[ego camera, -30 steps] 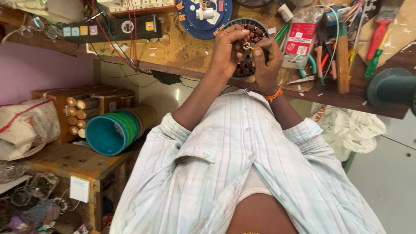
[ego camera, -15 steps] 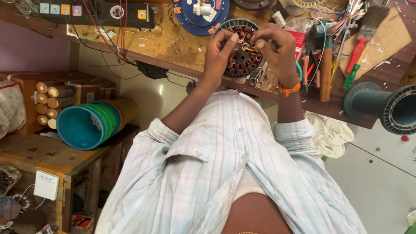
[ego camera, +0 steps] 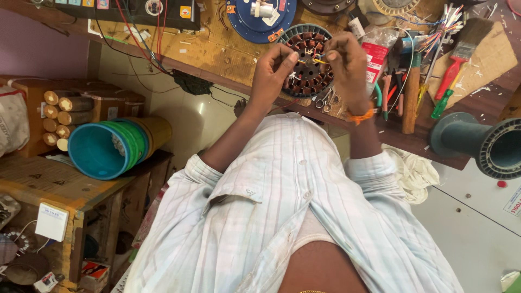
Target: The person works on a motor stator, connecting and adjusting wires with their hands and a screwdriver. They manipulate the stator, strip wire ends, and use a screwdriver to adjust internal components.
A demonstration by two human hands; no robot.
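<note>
**Head view: two hands at a wound motor stator on a cluttered bench**

Head camera looked down over a pale striped shirt point(ego camera: 282, 217) that filled the lower middle of the picture, with both forearms reaching up to the wooden workbench point(ego camera: 217, 51). At the far right, a large grey-green pipe fitting point(ego camera: 488, 144) lay on its side at the bench edge. At the left, a stack of nested plastic buckets point(ego camera: 116, 146), blue outermost, lay tipped on a low wooden table point(ego camera: 49, 182), beside a box of cardboard-coloured rolls point(ego camera: 62, 116).

Between the hands stood the round stator point(ego camera: 310, 59), a dark ring of copper-coloured coils, resting on the bench just below a blue disc point(ego camera: 260, 19). A red-handled paintbrush point(ego camera: 458, 57) and a green-handled screwdriver point(ego camera: 442, 103) lay well to its right, with a wooden-handled tool point(ego camera: 411, 97) between them and the stator.

The left hand point(ego camera: 274, 73) was curled nearly closed, thumb and forefinger pinched on a thin yellow wire point(ego camera: 320, 61) over the stator's face. The right hand point(ego camera: 347, 65), an orange band point(ego camera: 361, 115) at its wrist, was likewise closed to a pinch on the other end of that wire, its fingers touching the stator's rim. Small scissors point(ego camera: 324, 100) lay just under the stator.
</note>
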